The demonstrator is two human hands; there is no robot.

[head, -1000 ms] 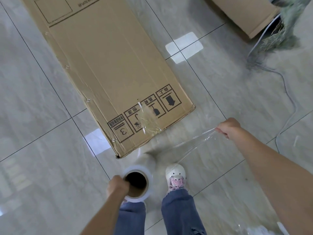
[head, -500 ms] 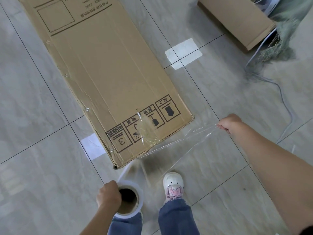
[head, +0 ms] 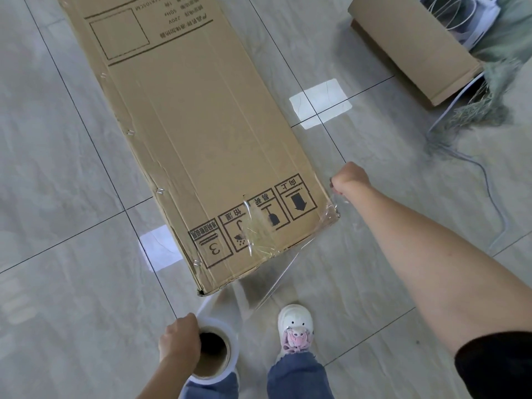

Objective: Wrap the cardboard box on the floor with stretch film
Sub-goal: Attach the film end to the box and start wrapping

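Observation:
A long cardboard box (head: 201, 133) lies flat on the tiled floor, its printed end nearest me. My left hand (head: 180, 339) grips the top of the stretch film roll (head: 214, 351), held upright below the box's near corner. A clear sheet of film (head: 276, 280) runs from the roll up to my right hand (head: 349, 178), which pinches the film's end beside the box's right near corner. The film lies against that corner. A crumpled patch of clear film sticks to the box top by the printed symbols.
A second cardboard box (head: 411, 44) lies at the upper right, with white straps and greenish fringed cloth (head: 489, 90) beside it. A thin grey cable (head: 489, 191) trails over the floor to the right. My white shoe (head: 295, 326) stands close to the roll.
My right hand has pulled the film's end up and in toward the box's right corner, so the sheet now wraps that corner. The roll stays low in my left hand.

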